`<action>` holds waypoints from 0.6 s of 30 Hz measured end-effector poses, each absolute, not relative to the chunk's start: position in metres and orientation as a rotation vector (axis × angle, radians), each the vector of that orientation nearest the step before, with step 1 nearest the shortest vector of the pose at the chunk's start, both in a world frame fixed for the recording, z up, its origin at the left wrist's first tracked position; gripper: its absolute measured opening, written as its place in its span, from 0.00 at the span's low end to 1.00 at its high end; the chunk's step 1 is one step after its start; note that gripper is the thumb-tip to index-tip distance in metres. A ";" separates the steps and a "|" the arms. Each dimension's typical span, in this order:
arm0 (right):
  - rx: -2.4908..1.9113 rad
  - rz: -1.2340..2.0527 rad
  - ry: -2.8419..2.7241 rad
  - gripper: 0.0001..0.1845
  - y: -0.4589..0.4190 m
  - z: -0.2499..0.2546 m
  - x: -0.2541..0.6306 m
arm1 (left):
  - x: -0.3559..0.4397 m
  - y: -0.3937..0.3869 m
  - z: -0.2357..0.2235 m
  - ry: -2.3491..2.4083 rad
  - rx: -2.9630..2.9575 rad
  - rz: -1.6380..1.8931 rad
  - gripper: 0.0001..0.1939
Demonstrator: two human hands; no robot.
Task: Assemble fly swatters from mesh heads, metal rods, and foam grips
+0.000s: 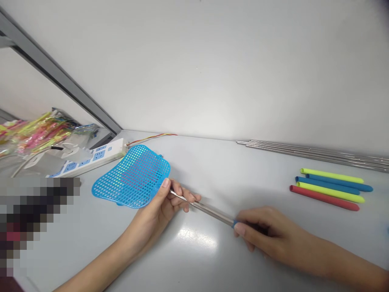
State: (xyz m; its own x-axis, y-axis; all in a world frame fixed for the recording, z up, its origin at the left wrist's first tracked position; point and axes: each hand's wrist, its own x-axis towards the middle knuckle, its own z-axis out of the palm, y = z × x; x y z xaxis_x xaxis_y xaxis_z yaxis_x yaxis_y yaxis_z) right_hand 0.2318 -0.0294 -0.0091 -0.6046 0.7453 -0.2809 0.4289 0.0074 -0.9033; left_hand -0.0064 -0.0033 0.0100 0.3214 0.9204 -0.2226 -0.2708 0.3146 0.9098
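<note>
A fly swatter is held across both hands above the table. Its blue mesh head [112,184] is at the left, with yellow-green and pink-red showing through the holes. My left hand [165,202] is closed around the neck, thumb on top, where the head meets the metal rod [212,212]. The rod slants down to the right. My right hand [267,231] is closed on the rod's other end, where a bit of blue grip [235,224] shows between the fingers; the remainder is hidden in the hand.
Several yellow, blue and red tubes [326,194] lie at the right. Behind them are long metal rods [304,153] by the wall. A power strip [103,154] with plugged-in adapters and bagged colourful items [39,132] are at the left, near a grey frame [60,69].
</note>
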 end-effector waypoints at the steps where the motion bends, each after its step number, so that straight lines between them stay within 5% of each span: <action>1: -1.219 1.632 -2.011 0.21 -0.029 -0.009 0.232 | -0.006 -0.003 0.010 0.894 0.897 0.939 0.17; 18: -1.189 1.591 -2.043 0.21 -0.028 -0.010 0.231 | -0.004 -0.001 0.011 0.923 0.891 0.935 0.17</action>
State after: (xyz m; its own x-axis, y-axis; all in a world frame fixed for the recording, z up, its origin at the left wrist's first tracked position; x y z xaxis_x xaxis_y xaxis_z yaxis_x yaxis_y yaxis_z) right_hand 0.2314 -0.0282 -0.0098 -0.6167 0.7466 -0.2497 0.4252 0.0489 -0.9038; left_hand -0.0044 -0.0008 0.0112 0.3031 0.9209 -0.2453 -0.2572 0.3269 0.9094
